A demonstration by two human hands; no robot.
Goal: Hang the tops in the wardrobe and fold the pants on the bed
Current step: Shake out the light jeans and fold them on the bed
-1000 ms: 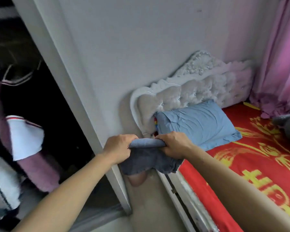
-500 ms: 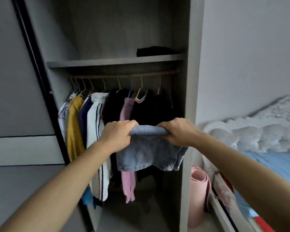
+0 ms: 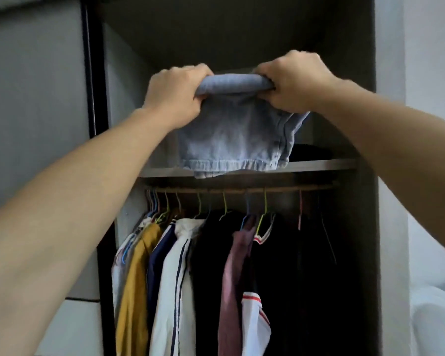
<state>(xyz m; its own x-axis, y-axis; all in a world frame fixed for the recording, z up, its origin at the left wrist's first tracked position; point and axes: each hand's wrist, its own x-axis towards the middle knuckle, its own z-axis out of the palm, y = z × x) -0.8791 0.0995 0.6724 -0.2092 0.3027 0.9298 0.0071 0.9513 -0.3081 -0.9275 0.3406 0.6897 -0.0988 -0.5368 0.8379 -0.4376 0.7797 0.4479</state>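
Folded blue denim pants (image 3: 231, 134) hang from both my hands in front of the open wardrobe. My left hand (image 3: 175, 96) grips the folded top edge on the left, and my right hand (image 3: 293, 80) grips it on the right. The pants' hem dangles just over the front edge of the wardrobe shelf (image 3: 319, 164). Below the shelf, several tops (image 3: 180, 278) hang on coloured hangers from the rail (image 3: 242, 188): yellow, navy, white striped, black and pink ones.
A dark folded garment (image 3: 308, 151) lies on the shelf at the right, behind the pants. The wardrobe's right side panel (image 3: 391, 176) and a grey sliding door (image 3: 36, 124) frame the opening. White bedding (image 3: 434, 317) shows at the lower right.
I turned from the bed to the wardrobe. Both hands lifted the folded pants from chest height up to the shelf above the rail.
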